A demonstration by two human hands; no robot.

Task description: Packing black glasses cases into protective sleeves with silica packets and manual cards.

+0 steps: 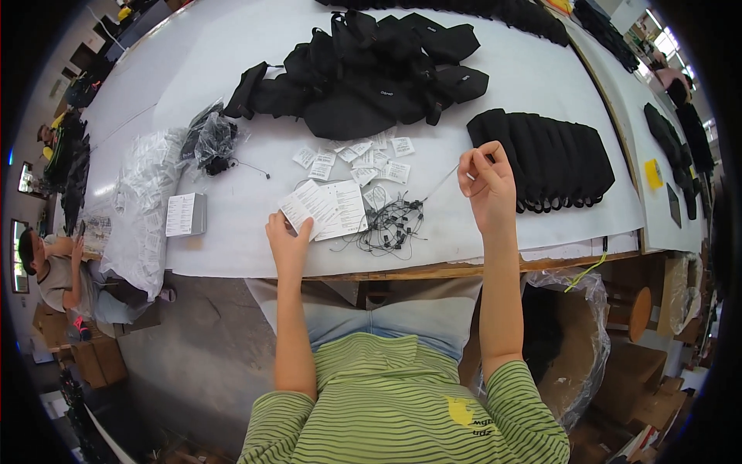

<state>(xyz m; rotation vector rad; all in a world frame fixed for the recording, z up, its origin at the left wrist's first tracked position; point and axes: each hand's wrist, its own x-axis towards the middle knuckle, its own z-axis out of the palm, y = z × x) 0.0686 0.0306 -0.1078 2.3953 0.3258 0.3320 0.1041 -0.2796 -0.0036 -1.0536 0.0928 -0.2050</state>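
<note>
The white cards are spread like a fan at the front of the table, under the left hand. I can see at least two, but they overlap, so I can't count them all. The left hand is partly closed, with its thumb on top of the cards' edge, holding them. The right hand is up in the air, its thumb and fingertips pinched on one thin string. That string goes down to one messy tangle of black strings, just beside the cards. There are too many strings to count.

Behind the cards lie about a dozen small white packets. Farther back is one big heap of black bags, too mixed up to count. To the right, about seven black pouches lean in a row.

To the left sits one neat stack of cards. Behind it is a clear bag with black things in it. A bigger clear plastic bag is full of little white packets and hangs over the table's edge. Below the table, on the right, one brown box has a clear plastic liner and something black inside.
</note>
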